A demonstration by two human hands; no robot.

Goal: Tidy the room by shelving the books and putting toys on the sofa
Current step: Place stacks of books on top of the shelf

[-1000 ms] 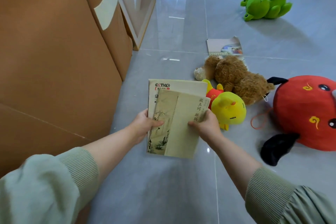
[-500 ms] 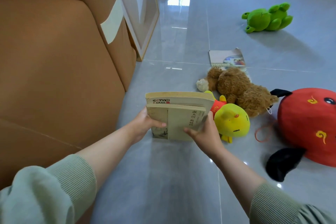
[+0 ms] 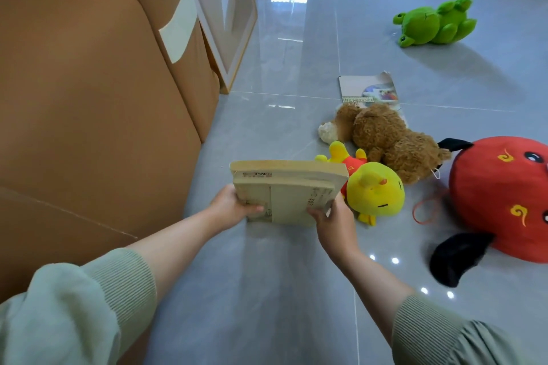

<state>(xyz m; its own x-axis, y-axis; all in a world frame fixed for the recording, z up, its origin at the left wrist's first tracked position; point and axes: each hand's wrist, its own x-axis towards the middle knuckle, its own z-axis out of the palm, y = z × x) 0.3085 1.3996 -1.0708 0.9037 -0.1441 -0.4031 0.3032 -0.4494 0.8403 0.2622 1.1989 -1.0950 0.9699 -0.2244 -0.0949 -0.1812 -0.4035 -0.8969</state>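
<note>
I hold two stacked cream books nearly on edge above the grey floor, page edges facing up. My left hand grips their left side and my right hand grips their right side. Right beside the books lies a yellow plush with a red shirt. A brown teddy bear lies behind it, partly covering a thin booklet. A big red round plush sits at the right, and a green frog plush lies far back.
The brown sofa fills the left side, close to my left arm. A framed panel leans against its far end. Glossy grey floor tiles stretch in front of me.
The books have tipped from lying flat with covers facing me to standing nearly on edge. Both hands kept their hold. The view shifted slightly, toys now sit lower in frame.
</note>
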